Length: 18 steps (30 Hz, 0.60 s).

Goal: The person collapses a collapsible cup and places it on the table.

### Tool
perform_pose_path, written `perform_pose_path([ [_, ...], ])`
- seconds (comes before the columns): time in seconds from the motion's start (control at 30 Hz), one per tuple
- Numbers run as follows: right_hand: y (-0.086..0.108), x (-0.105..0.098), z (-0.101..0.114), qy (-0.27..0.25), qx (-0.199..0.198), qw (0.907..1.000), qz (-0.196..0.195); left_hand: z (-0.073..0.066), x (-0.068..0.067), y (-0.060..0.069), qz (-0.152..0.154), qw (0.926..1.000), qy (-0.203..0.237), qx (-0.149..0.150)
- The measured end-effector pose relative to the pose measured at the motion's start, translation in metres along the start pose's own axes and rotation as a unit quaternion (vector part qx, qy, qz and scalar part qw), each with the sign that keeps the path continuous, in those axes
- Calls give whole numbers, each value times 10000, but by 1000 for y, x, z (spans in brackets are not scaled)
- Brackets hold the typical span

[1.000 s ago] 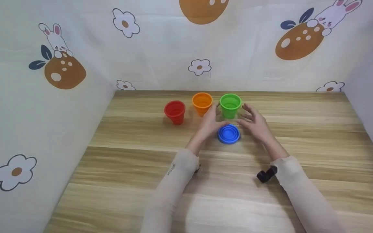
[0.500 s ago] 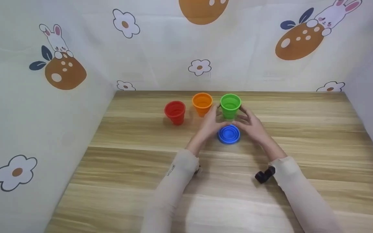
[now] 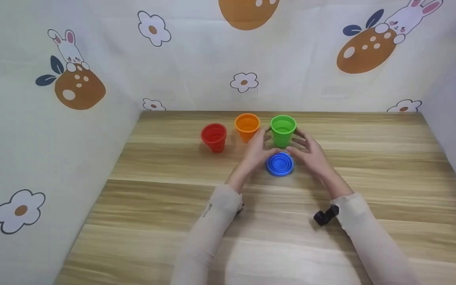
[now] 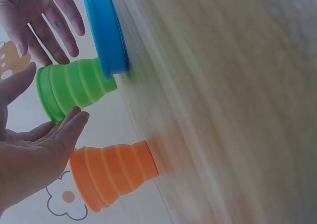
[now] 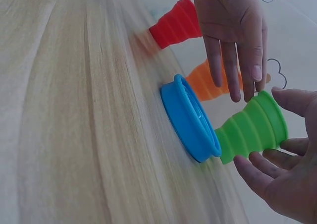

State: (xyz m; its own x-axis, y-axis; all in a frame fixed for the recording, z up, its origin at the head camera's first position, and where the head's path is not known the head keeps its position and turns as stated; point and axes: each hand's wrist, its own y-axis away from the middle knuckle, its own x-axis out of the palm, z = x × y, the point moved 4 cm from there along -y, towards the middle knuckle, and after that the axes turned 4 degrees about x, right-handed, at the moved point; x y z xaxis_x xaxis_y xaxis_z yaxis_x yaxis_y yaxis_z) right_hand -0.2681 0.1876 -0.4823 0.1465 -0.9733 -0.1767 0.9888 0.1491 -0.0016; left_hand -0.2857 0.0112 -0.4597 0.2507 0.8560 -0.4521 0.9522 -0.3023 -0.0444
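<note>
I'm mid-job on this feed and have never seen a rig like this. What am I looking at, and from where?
There's no robot: a person works with a bare left hand and right hand. The wide picture comes from a camera worn on the head; the other two come from one on each wrist, so things look tipped sideways. On the wood-grain tabletop stand a red cup and an orange cup; a collapsed blue cup lies in front of the green cup. Both hands touch the green cup's sides, fingers not wrapped round it. Whether it's lifted, I can't tell.
</note>
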Motion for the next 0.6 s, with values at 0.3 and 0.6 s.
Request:
perform_pose_path([
  [0.3,3,-3,5,-243,-195,9994,-143,-6,-2,3,-81,9998,131,144],
  [0.6,7,-4,11,-438,-316,9974,-486,-7,-5,5,-299,9970,440,555],
])
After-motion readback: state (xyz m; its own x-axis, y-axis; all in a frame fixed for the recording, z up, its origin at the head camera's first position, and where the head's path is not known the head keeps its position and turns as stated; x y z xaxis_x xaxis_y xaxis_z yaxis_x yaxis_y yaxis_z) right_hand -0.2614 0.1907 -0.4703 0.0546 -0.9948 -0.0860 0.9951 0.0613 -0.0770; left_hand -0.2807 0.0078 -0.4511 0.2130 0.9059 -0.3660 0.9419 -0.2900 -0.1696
